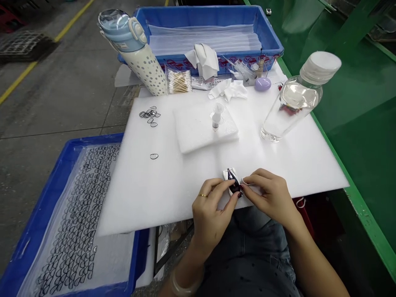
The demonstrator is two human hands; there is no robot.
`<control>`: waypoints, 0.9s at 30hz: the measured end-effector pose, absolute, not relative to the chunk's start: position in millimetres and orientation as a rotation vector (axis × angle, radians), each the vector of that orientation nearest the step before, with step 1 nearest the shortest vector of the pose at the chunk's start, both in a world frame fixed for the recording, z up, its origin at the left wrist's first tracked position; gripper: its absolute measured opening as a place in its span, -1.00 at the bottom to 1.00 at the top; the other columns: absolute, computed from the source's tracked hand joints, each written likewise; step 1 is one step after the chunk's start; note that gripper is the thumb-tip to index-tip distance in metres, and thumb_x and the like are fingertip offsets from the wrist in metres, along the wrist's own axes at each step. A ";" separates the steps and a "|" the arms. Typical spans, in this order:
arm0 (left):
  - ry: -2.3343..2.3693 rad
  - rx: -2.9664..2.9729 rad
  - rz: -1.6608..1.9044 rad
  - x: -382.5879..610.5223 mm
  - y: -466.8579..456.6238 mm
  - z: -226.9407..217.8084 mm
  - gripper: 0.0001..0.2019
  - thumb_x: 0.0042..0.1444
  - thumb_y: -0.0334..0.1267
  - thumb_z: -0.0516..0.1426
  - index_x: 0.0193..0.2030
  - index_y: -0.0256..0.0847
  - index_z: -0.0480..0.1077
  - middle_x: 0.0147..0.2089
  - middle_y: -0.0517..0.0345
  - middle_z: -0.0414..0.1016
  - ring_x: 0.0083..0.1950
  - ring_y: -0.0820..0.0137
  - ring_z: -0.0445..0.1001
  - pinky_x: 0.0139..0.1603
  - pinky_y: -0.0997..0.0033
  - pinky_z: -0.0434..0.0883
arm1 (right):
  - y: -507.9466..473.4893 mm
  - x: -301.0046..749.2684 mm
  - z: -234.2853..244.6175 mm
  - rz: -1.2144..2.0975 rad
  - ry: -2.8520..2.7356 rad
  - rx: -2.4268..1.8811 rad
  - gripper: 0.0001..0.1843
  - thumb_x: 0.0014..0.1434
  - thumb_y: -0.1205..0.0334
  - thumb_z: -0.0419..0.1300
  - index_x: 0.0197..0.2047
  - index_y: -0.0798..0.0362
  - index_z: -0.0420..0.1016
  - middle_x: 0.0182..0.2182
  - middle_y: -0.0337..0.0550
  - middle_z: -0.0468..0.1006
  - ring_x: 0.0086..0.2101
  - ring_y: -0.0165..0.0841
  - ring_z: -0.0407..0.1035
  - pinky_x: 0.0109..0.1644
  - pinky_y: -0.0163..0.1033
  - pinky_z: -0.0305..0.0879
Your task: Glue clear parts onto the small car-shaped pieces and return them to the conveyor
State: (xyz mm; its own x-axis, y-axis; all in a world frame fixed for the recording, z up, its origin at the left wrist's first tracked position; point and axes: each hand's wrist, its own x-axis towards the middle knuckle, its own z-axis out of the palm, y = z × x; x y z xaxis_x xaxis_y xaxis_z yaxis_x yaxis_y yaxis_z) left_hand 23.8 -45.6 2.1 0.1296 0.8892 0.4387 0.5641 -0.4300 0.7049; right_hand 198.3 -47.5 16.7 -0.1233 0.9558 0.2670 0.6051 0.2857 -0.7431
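Observation:
Near the front edge of the white foam board [148, 194], a small glossy black piece [230, 175], pointed at the top, lies against a little white block [225, 173]. My left hand [212, 208] is closed on the black piece, index finger across it and thumb at its lower end. At its right side my right hand [270, 194] pinches with thumb and index finger, close to the left thumb. A bit of something thin and white shows at the right fingertips, too small to name. Thin black rings [149, 113] lie at the board's upper left, and a single ring [154, 156] sits apart below them.
A white foam slab [193, 134] carries a small clear cup-like piece [216, 117]. Behind are a bottle of clear liquid [284, 107], dotted flask [144, 68], cotton swabs [179, 81], tissues [229, 90], a purple egg-shaped item [262, 84] and a blue crate [269, 31]. Lower left, a blue tray [43, 210] holds many rings.

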 end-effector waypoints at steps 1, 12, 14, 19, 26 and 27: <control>1.418 2.031 1.201 23.2 -45.2 2.5 -0.78 0.14 -0.39 0.28 -0.06 -0.21 0.52 -0.13 0.10 0.50 -0.14 0.38 0.56 -0.10 0.39 0.56 | -47.6 198.3 17.2 0.618 -1.827 -1.417 -0.93 0.24 0.33 0.26 -0.21 0.09 0.59 -0.38 -0.21 0.52 -0.53 -0.54 0.33 -0.50 -0.40 0.23; 1.436 2.036 1.132 21.7 -44.1 0.7 -0.75 0.18 -0.42 0.20 0.00 -0.21 0.51 0.13 -0.03 0.54 0.13 0.24 0.54 0.15 0.17 0.53 | -44.9 197.2 19.8 0.664 -1.836 -1.477 -0.91 0.26 0.32 0.23 -0.22 0.09 0.59 -0.38 -0.20 0.53 -0.45 -0.46 0.41 -0.40 -0.36 0.25; 1.433 2.033 1.131 21.7 -44.0 -0.2 -0.75 0.18 -0.42 0.20 0.00 -0.20 0.50 0.13 -0.02 0.54 0.13 0.25 0.54 0.15 0.17 0.53 | -44.0 197.2 21.5 0.704 -1.837 -1.502 -0.91 0.26 0.31 0.24 -0.23 0.08 0.60 -0.37 -0.20 0.54 -0.43 -0.45 0.42 -0.38 -0.35 0.25; 1.443 2.006 1.112 22.1 -45.5 -0.9 -0.73 0.17 -0.43 0.19 0.01 -0.17 0.49 0.13 0.01 0.53 0.13 0.25 0.53 0.15 0.17 0.53 | -40.6 197.2 26.8 0.807 -1.836 -1.569 -0.92 0.25 0.30 0.25 -0.25 0.05 0.60 -0.37 -0.20 0.54 -0.42 -0.42 0.41 -0.39 -0.33 0.22; 1.229 2.119 0.780 6.7 -29.5 13.7 -0.45 0.14 -0.40 0.22 0.28 -0.07 0.31 0.34 -0.01 0.33 0.34 0.10 0.31 0.26 -0.02 0.43 | -43.4 200.2 21.9 0.725 -1.763 -1.436 -0.91 0.26 0.35 0.22 -0.22 0.06 0.57 -0.37 -0.22 0.52 -0.44 -0.47 0.39 -0.42 -0.34 0.25; 1.129 2.164 0.697 3.7 -25.1 14.6 -0.39 0.14 -0.40 0.22 0.33 -0.02 0.25 0.39 0.01 0.27 0.38 0.09 0.26 0.29 -0.05 0.39 | -45.9 200.4 19.7 0.661 -1.728 -1.400 -0.89 0.26 0.37 0.20 -0.19 0.06 0.56 -0.36 -0.21 0.52 -0.46 -0.48 0.37 -0.45 -0.35 0.23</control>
State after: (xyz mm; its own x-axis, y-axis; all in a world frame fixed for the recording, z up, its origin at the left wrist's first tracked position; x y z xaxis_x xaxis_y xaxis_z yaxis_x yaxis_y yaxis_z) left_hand 3.7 -25.1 14.6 0.5018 0.8471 0.1750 0.5356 -0.4632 0.7061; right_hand 200.4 -45.9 19.7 -0.0691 0.9640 0.2566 0.5469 0.2517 -0.7984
